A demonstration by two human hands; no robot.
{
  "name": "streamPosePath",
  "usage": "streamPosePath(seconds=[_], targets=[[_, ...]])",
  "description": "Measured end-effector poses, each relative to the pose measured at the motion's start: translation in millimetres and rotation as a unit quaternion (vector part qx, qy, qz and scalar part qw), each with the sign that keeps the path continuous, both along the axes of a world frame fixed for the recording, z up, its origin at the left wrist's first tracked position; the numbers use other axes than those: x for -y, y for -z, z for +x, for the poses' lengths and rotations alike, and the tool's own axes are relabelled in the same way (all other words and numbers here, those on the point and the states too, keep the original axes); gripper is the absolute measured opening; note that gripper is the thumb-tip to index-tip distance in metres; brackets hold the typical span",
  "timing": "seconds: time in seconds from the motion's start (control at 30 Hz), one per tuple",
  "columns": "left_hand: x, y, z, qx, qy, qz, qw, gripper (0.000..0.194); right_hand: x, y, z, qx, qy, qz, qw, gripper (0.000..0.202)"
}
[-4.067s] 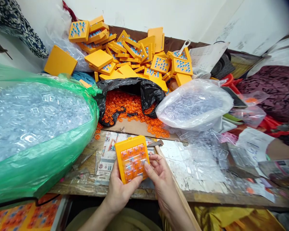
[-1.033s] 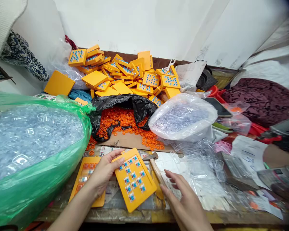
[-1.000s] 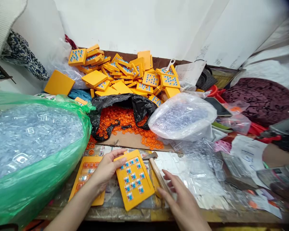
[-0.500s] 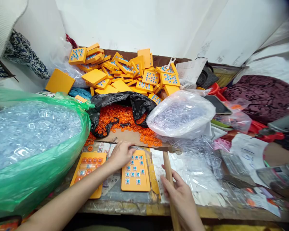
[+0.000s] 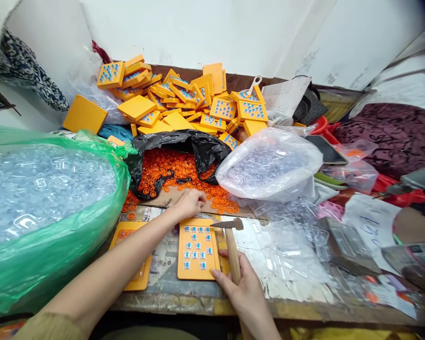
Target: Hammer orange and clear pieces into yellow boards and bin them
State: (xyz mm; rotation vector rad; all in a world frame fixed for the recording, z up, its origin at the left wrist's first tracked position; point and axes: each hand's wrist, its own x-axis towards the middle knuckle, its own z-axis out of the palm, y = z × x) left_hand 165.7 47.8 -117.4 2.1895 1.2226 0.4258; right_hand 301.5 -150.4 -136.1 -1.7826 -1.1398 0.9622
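Observation:
My right hand (image 5: 246, 283) is wrapped round the wooden handle of a hammer (image 5: 233, 252), its thumb at the right edge of an orange panel (image 5: 198, 274). The hammer's dark metal head lies over the panel's upper right corner. Blue and clear square pieces sit in the panel. Just beyond its top edge my left hand (image 5: 190, 203) has curled fingers near loose orange rings (image 5: 223, 200); whatever it may hold is too small to make out. Under my left forearm lies a second orange panel (image 5: 138, 281) with orange rings on it, partly hidden.
A green bag (image 5: 102, 222) of clear pieces stands at the left. A black bag (image 5: 138, 165) of orange rings lies ahead, beside a white bag (image 5: 269, 189) of clear parts. Behind them is a heap of orange panels (image 5: 177, 120). Clear plastic pieces (image 5: 286, 236) are strewn at the right.
My left hand has moved from the panel's top forward to the rings. My right hand has brought the hammer left, to the panel's edge, and its head now shows.

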Motion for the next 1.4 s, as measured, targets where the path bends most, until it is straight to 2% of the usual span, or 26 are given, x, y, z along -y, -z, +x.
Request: streamPosePath(seconds=[0.17, 0.37, 0.43, 0.53, 0.63, 0.73, 0.87, 1.0, 1.13, 1.27, 1.4], targets=[[4.0, 0.0, -13.9, 0.011, -0.023, 0.005, 1.0, 0.014, -1.1, -3.6, 2.1, 0.01, 0.009, 0.016, 1.0, 0.033], [58.8, -13.1, -45.7, 0.058, -0.03, -0.002, 0.998, 0.032, 11.1, -10.7, 14.1, 0.025, -0.033, 0.064, 0.997, 0.044], [74.7, -10.7, -55.1, 0.064, -0.023, 0.006, 0.998, 0.036, 10.1, -12.8, 14.9, 0.061, -0.063, 0.068, 0.994, 0.045], [85.5, -0.9, -61.9, 0.062, -0.014, 0.038, 0.997, 0.036, 2.0, -18.2, 8.2, 0.114, -0.097, 0.076, 0.986, 0.044], [86.2, 6.9, -63.5, 0.085, -0.022, 0.056, 0.995, 0.038, -7.5, -26.0, -3.9, 0.14, -0.114, 0.106, 0.978, 0.045], [85.8, 7.7, -62.9, 0.131, -0.034, 0.051, 0.99, 0.043, -12.8, -31.5, -13.0, 0.155, -0.138, 0.134, 0.969, 0.044], [86.8, 3.7, -60.7, 0.116, -0.044, 0.056, 0.991, 0.046, -12.9, -33.3, -15.9, 0.181, -0.174, 0.127, 0.96, 0.043], [86.2, 4.3, -59.9, 0.095, -0.043, 0.057, 0.993, 0.046, -11.6, -33.5, -16.2, 0.205, -0.17, 0.138, 0.954, 0.044], [85.6, 9.0, -60.1, 0.122, -0.057, 0.043, 0.99, 0.045, -11.6, -33.7, -17.3, 0.234, -0.19, 0.093, 0.949, 0.045], [88.7, 9.0, -60.7, 0.132, -0.062, 0.035, 0.989, 0.046, -9.6, -34.6, -18.5, 0.196, -0.16, 0.126, 0.959, 0.044], [80.8, -1.2, -64.0, 0.115, -0.047, 0.012, 0.992, 0.049, -8.2, -29.8, -15.4, 0.112, -0.09, 0.159, 0.977, 0.042]])
